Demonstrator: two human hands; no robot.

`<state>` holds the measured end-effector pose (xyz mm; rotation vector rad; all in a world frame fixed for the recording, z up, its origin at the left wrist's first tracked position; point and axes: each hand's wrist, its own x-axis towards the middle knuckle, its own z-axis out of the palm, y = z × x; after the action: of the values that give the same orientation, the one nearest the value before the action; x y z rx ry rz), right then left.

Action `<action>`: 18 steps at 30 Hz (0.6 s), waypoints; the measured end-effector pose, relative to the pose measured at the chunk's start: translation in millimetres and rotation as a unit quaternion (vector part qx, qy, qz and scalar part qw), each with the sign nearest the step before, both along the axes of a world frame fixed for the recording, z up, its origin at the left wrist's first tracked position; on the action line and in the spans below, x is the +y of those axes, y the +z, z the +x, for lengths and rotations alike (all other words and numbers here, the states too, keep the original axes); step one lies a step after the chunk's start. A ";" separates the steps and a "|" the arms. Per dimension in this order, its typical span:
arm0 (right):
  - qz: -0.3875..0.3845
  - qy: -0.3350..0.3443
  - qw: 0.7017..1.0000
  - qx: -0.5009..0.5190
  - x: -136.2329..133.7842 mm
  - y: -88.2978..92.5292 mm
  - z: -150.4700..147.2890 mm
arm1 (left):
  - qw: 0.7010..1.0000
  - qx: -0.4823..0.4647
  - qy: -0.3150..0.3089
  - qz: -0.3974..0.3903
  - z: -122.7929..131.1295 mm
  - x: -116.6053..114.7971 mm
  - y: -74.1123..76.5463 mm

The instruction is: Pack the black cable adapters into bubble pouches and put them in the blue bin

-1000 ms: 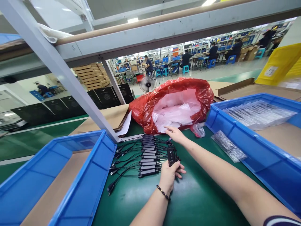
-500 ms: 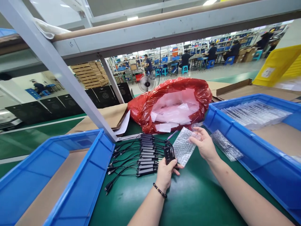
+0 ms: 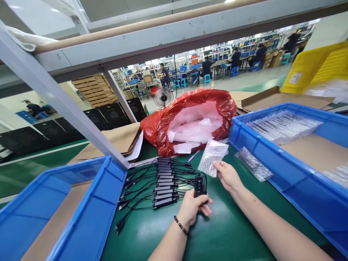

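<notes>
A black cabled device (image 3: 199, 186) is held upright in my left hand (image 3: 193, 207), its cable looped beside it. My right hand (image 3: 228, 176) pinches the lower right edge of a clear bubble bag (image 3: 212, 156), just above and right of the device. Left of my hands, several grey-and-black cabled devices (image 3: 164, 184) lie in a column on the green table (image 3: 217, 232). A filled bubble bag (image 3: 253, 164) rests on the table against the right blue bin.
Behind stands a red plastic bag (image 3: 160, 125) holding bubble bags. Blue bins flank the table, the left (image 3: 78, 221) lined with cardboard, the right (image 3: 293, 188) holding rows of packed bags (image 3: 284, 125). A metal post (image 3: 67, 98) rises at the left.
My right hand has moved down to the bubble bag's lower right edge, and the bag has shifted off the device. My left hand still holds the device. The whole view has shifted slightly.
</notes>
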<state>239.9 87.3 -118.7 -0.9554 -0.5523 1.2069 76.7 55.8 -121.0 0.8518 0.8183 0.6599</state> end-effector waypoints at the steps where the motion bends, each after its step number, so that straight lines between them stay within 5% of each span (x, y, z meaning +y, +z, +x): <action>1: 0.007 -0.018 1.000 0.010 1.0 0.2 1.8 | 1.000 0.007 -0.028 -0.009 1.1 -1.7 -1.0; 4: 0.027 -0.020 0.999 0.012 -0.8 2.6 3.2 | 0.996 0.016 -0.085 -0.025 2.9 -5.1 -3.0; 8: 0.032 0.113 0.986 -0.121 -8.4 9.6 3.2 | 0.999 0.001 -0.051 -0.016 1.3 -4.7 -1.7; 18: 0.092 0.299 0.840 -0.444 -16.5 8.6 11.5 | 0.999 -0.027 0.017 0.019 -2.4 -0.4 3.5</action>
<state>251.3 70.8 -110.1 -1.1977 -1.7855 1.1553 74.3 55.4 -117.4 0.8516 0.7753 0.7270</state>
